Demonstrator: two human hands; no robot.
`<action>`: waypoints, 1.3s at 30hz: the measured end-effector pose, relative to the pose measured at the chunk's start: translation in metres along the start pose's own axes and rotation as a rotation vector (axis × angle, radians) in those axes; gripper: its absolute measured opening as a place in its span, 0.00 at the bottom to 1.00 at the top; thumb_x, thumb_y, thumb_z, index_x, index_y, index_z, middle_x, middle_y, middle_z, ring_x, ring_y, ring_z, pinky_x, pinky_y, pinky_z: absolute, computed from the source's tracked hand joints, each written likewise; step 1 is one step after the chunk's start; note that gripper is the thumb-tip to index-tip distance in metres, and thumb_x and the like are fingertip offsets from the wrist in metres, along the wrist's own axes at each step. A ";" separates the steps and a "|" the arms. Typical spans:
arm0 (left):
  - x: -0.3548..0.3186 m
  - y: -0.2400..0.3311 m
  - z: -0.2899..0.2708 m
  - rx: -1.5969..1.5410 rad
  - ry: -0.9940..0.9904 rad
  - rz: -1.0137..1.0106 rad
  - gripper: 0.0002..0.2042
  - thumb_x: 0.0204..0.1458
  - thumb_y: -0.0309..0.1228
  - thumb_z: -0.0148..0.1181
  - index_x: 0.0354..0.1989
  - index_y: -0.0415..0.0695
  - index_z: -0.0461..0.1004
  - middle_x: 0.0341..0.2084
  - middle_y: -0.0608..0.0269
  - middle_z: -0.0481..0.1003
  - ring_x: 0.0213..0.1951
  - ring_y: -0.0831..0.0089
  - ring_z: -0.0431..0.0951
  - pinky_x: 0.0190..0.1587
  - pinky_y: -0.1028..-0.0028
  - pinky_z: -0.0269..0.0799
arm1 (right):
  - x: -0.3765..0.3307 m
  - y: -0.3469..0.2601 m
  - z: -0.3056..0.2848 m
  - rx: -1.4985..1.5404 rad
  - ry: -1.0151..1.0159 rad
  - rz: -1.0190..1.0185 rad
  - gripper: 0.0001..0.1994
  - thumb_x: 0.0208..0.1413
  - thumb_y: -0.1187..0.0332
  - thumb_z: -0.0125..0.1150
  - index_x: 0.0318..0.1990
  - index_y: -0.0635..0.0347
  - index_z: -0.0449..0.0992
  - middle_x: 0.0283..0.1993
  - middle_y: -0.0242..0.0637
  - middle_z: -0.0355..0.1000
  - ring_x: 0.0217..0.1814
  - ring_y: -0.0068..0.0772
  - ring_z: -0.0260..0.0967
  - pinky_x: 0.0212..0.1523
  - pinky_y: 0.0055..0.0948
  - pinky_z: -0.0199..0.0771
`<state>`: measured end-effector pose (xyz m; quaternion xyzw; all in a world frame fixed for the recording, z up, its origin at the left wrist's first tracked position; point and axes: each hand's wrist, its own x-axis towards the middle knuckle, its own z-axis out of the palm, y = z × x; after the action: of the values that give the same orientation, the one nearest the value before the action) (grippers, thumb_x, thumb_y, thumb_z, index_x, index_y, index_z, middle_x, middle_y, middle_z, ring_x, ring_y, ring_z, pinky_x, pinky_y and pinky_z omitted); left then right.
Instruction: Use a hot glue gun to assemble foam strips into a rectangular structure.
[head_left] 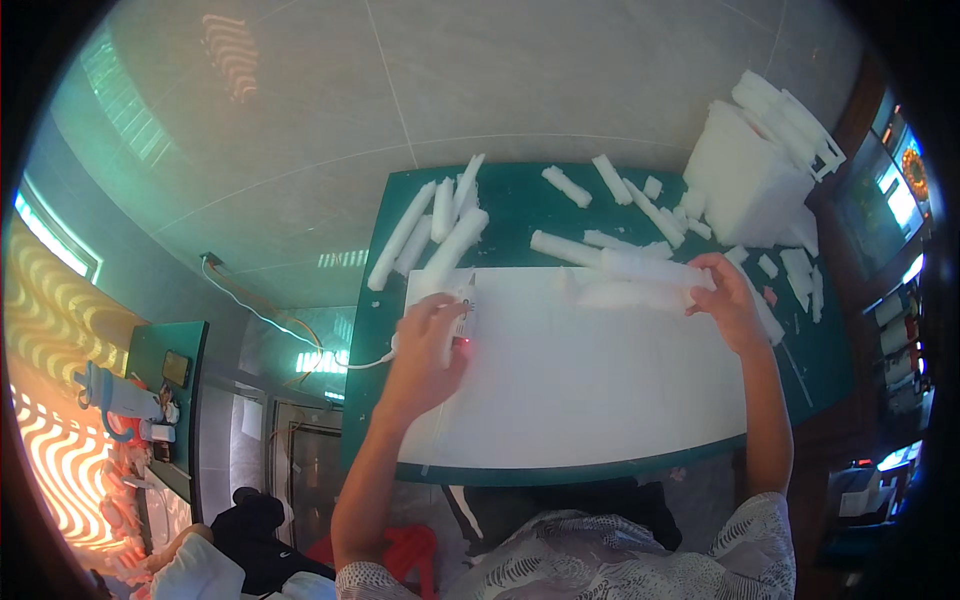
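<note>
Far left of green surface (510, 195): bundle of cut foam strips (430, 232), done, set aside.
Left hand (428, 345): fingers clamped on small white corded tool (464, 312), red light lit, at left edge of foam sheet (580, 385).
Centre: sheet lies flat, mostly uncut by look of it; bulk of work judged left.
Right hand (728, 300): fingers closed on strip (645, 270) at sheet's far edge.
Far right: foam block stack (745, 175), loose scraps (800, 275) near it.

Pale glossy tiled floor (300, 130) reflecting ceiling lights; dark green rectangular table (520, 195); small green side table (160, 370); bright screens (895, 190) at right.
</note>
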<state>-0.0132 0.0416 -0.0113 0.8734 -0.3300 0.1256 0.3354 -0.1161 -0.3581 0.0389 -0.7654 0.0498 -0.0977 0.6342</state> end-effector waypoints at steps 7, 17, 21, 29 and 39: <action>0.056 0.056 0.059 -0.455 -0.246 -0.088 0.19 0.51 0.23 0.59 0.53 0.40 0.71 0.46 0.54 0.76 0.46 0.60 0.77 0.47 0.66 0.74 | -0.007 0.002 -0.003 0.029 -0.015 -0.020 0.16 0.56 0.71 0.64 0.50 0.59 0.70 0.47 0.36 0.68 0.48 0.26 0.67 0.40 0.27 0.79; 0.064 0.072 0.063 -0.673 -0.276 -0.218 0.19 0.52 0.22 0.61 0.53 0.37 0.71 0.47 0.59 0.76 0.49 0.72 0.76 0.50 0.73 0.73 | -0.017 0.006 -0.017 0.077 0.014 -0.012 0.16 0.56 0.67 0.65 0.51 0.58 0.70 0.47 0.37 0.69 0.50 0.27 0.68 0.40 0.27 0.79; 0.069 0.078 0.052 -0.770 -0.251 -0.251 0.16 0.52 0.20 0.61 0.51 0.38 0.72 0.45 0.60 0.76 0.46 0.74 0.75 0.49 0.75 0.72 | -0.016 -0.001 -0.017 0.123 0.023 -0.034 0.17 0.56 0.67 0.65 0.51 0.58 0.70 0.48 0.36 0.69 0.50 0.26 0.68 0.40 0.27 0.79; 0.079 0.099 0.023 -1.056 -0.198 -0.302 0.16 0.50 0.17 0.61 0.49 0.38 0.72 0.46 0.60 0.74 0.45 0.75 0.74 0.51 0.75 0.71 | -0.023 -0.029 -0.022 0.109 0.072 -0.093 0.17 0.56 0.67 0.65 0.52 0.59 0.70 0.49 0.37 0.69 0.50 0.27 0.68 0.39 0.27 0.80; 0.075 0.099 -0.022 -0.872 -0.224 -0.256 0.14 0.53 0.21 0.60 0.49 0.38 0.72 0.46 0.62 0.75 0.43 0.78 0.74 0.45 0.77 0.72 | -0.015 -0.038 -0.001 0.074 -0.046 -0.116 0.16 0.57 0.67 0.65 0.51 0.59 0.71 0.47 0.36 0.67 0.48 0.26 0.67 0.40 0.26 0.79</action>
<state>-0.0220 -0.0361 0.0884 0.6928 -0.2757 -0.1620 0.6463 -0.1328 -0.3492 0.0751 -0.7449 -0.0131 -0.1186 0.6564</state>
